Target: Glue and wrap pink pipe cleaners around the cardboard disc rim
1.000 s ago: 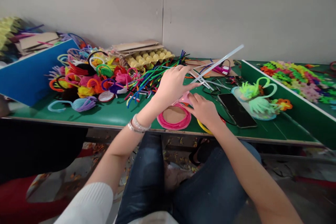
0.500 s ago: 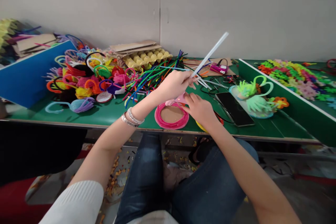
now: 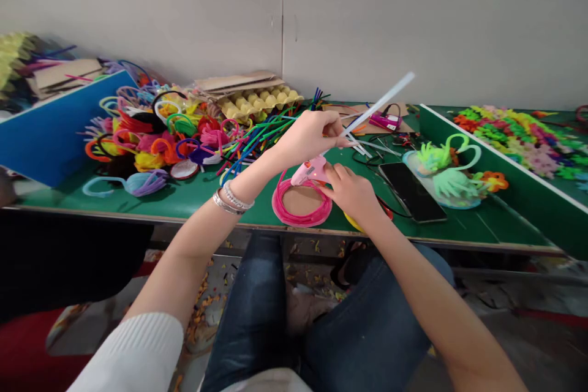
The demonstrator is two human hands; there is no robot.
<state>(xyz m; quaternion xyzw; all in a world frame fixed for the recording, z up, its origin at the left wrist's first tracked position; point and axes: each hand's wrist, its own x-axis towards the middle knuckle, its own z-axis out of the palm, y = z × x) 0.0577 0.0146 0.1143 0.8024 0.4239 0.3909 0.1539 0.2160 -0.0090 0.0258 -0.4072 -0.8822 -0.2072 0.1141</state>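
Observation:
My left hand [image 3: 316,131] pinches a long, clear white glue stick [image 3: 383,99] that slants up to the right. The stick's lower end points toward the back of a pink glue gun [image 3: 309,173]; my fingers hide part of it, so I cannot tell how deep it sits. My right hand [image 3: 351,190] is wrapped round the glue gun's handle, with the nozzle pointing down to the left. Just under the nozzle lies a cardboard disc [image 3: 301,202] with a bright pink pipe-cleaner ring [image 3: 303,220] round its rim.
Left of my hands is a heap of pipe-cleaner swans [image 3: 156,135], with loose pipe cleaners [image 3: 266,135] beside it. A phone [image 3: 411,193] and green swans on a base [image 3: 454,180] lie to the right, before a green divider [image 3: 505,177]. A yellow egg tray [image 3: 260,104] stands behind.
My left hand has slid slightly right, and the glue stick's top end has dropped and shifted right. More of the glue gun's body shows now. My right hand has barely moved.

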